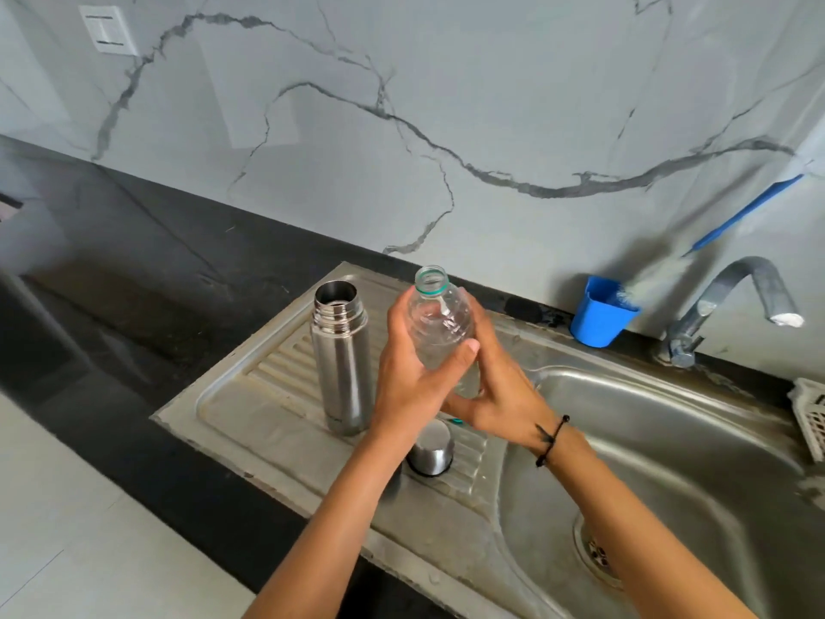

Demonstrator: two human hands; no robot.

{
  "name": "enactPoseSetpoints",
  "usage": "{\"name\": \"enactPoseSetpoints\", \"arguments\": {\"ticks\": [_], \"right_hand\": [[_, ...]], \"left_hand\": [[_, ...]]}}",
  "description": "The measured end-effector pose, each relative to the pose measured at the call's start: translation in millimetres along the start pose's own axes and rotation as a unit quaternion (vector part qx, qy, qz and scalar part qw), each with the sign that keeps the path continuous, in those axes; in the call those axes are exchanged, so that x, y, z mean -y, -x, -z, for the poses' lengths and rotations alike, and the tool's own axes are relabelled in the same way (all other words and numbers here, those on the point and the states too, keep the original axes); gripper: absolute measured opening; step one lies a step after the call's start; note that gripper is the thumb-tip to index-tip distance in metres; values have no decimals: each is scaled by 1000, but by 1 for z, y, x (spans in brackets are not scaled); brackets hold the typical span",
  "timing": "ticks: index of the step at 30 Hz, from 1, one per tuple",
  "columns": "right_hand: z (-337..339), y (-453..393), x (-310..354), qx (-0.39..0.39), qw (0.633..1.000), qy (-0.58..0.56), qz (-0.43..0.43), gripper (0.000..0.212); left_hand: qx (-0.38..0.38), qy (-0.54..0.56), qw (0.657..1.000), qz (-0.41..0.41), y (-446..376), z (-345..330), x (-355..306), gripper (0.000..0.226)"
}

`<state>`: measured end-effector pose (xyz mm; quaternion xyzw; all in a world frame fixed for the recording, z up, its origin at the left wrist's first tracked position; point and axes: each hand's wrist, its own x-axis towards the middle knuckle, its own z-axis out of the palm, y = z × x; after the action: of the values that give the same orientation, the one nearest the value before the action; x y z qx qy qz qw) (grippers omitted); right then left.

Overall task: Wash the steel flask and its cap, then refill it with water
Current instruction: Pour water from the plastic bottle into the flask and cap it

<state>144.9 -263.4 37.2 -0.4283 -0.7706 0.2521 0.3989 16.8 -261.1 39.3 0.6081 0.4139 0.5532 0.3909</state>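
Standing open-mouthed just left of your left hand [415,377], the steel flask [341,355] gleams; both hands, left and right hand [495,395], clasp the clear plastic bottle [439,323].

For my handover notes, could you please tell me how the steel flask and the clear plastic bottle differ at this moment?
The steel flask is opaque brushed metal; the plastic bottle is clear with a green neck ring. The steel flask stands upright on the drainboard untouched, while the plastic bottle is held above it, tilted, between the left hand and right hand. Both are uncapped, mouths open upward.
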Motion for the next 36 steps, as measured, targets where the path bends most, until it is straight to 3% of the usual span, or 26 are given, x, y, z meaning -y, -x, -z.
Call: {"name": "enactPoseSetpoints", "arguments": {"ticks": [3,6,9,12,20,21,23,26,28,30,33,36], "right_hand": [[19,2,-23,105,989,-35,-94,79],[17,2,-60,132,964,167,-160,50],[-7,3,-100,181,921,282,-197,48],[-29,3,-123,217,905,320,-178,44],[-50,8,-145,221,879,408,-110,27],[-47,9,-142,200,891,393,-111,28],[-37,9,-127,75,942,300,-133,24],[-3,-7,-79,-112,972,18,-207,15],[23,-19,-38,-169,935,-244,-194,17],[46,-27,0,-210,886,-388,-143,16],[65,-28,38,-219,885,-402,-83,14],[68,-22,47,-196,951,-228,-66,16]], "left_hand": [[-6,-14,1000,7,-1,1,8,73],[-18,-23,1000,10,1,3,9,71],[-8,-40,999,10,3,7,5,70],[5,-47,999,11,5,11,3,70],[19,-67,997,19,7,14,-2,66],[22,-66,997,22,7,13,-2,66],[29,-62,997,25,6,11,-1,65],[40,-56,997,27,4,5,5,70],[50,-57,997,30,3,-2,8,71],[56,-60,996,31,3,-6,9,66],[79,-62,994,31,2,-12,8,63],[101,-79,991,28,0,-15,8,67]]}}
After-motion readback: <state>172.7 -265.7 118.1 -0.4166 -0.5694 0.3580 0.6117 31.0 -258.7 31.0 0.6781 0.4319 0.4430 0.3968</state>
